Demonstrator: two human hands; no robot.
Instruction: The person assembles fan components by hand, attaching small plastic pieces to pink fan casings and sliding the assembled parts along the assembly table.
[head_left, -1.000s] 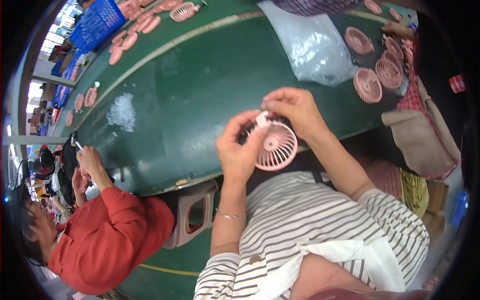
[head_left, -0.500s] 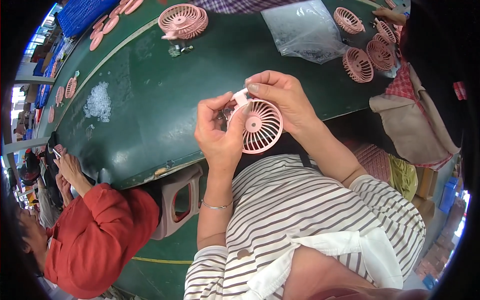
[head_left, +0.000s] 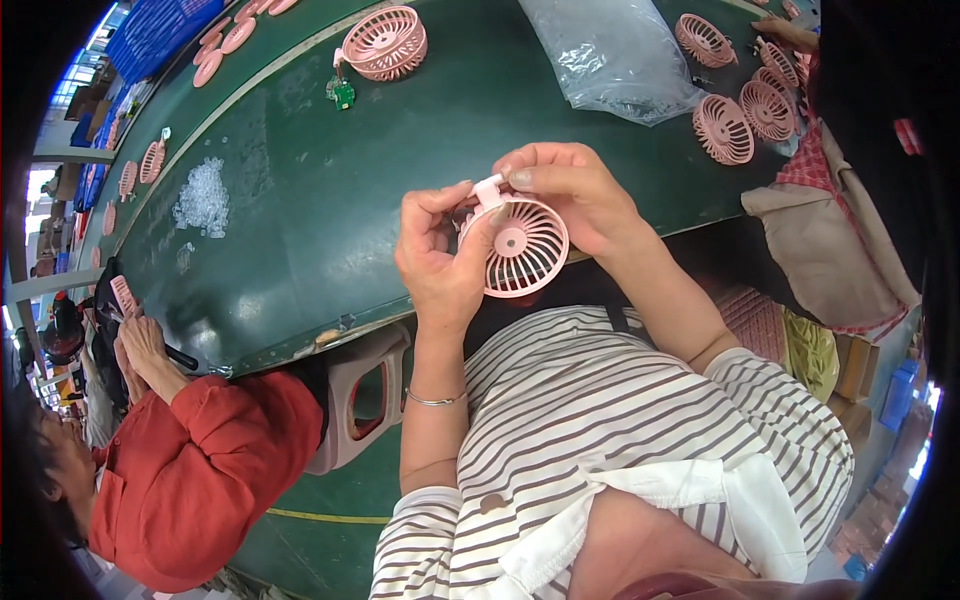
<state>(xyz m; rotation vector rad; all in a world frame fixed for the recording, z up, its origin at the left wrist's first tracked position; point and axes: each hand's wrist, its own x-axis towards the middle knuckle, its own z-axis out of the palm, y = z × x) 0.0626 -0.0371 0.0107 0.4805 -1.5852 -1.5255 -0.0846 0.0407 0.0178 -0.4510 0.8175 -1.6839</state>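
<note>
A round pink fan housing with curved slats (head_left: pixel 527 262) is held in front of my body, over the near edge of the table. My left hand (head_left: pixel 440 255) is closed around its left side, thumb pressed on the rim. A small pale pink neck piece (head_left: pixel 488 190) stands up from the top of the rim. My right hand (head_left: pixel 575 200) pinches the right end of this neck piece between thumb and fingers. Whether something smaller sits in that pinch is hidden.
On the green table (head_left: pixel 310 190) lie a pile of small clear pieces (head_left: pixel 202 198), stacked pink housings (head_left: pixel 385 45) with a green circuit board (head_left: pixel 342 93), a clear plastic bag (head_left: pixel 620 60) and several pink housings (head_left: pixel 722 130). A co-worker in red (head_left: pixel 200 470) sits at left.
My hands keep nearly the same hold on the fan housing. The stacked housings at the far side have turned, and their green board now shows. The co-worker's hands have shifted around a pink part.
</note>
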